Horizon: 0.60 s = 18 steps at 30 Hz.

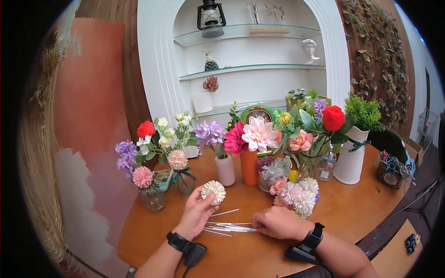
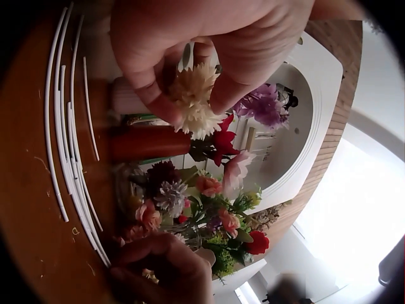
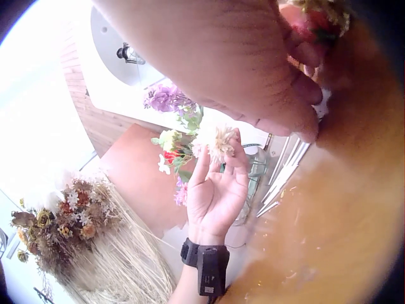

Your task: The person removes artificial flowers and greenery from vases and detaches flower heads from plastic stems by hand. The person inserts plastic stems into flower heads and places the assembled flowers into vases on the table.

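Observation:
Between the thumb and fingers of my left hand is a cream pompom flower head, held up off the table. The left wrist view shows its ruffled petals from the side, with no long stem on it. My right hand is low over the table, fingers bent, pinching at the right ends of a loose bunch of thin white sticks. In the right wrist view, its own fingers partly hide the stick ends. One more white stick lies apart, behind the bunch.
Behind the hands stand vases of artificial flowers: a clear glass one, a pink one, an orange one and a white one. A cluster of pompom flowers sits beyond my right hand. A basket stands at the right edge.

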Each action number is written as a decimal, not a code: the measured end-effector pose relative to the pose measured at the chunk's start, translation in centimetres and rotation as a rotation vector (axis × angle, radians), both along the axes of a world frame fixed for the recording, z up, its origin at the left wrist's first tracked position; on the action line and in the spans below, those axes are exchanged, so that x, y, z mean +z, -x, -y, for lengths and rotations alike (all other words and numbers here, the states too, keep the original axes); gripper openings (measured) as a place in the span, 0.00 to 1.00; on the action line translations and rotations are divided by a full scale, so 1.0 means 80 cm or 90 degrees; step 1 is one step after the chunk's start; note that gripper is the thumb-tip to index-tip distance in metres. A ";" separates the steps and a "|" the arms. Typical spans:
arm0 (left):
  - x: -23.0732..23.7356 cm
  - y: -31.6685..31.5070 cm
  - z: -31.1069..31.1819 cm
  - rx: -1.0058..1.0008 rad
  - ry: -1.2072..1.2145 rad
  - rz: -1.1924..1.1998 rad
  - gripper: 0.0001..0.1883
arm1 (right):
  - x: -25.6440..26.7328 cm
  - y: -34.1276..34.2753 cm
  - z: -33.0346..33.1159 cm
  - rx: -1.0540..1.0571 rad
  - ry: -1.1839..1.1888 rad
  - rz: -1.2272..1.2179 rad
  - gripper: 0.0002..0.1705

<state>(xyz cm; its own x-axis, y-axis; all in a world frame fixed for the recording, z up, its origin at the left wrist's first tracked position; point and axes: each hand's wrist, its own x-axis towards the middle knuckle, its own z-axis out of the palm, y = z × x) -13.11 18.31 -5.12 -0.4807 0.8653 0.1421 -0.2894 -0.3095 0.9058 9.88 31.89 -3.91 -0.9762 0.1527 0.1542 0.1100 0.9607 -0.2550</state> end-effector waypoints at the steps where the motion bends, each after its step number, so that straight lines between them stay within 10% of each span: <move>1: 0.001 0.000 0.000 0.018 0.008 -0.010 0.19 | -0.004 0.001 -0.002 0.011 0.014 -0.035 0.09; 15: -0.019 0.035 -0.004 0.007 0.175 -0.333 0.19 | 0.002 0.002 0.002 0.044 0.035 -0.063 0.09; 18: -0.011 0.016 -0.003 -0.154 0.154 -0.308 0.19 | 0.006 0.002 0.004 0.024 0.036 -0.041 0.09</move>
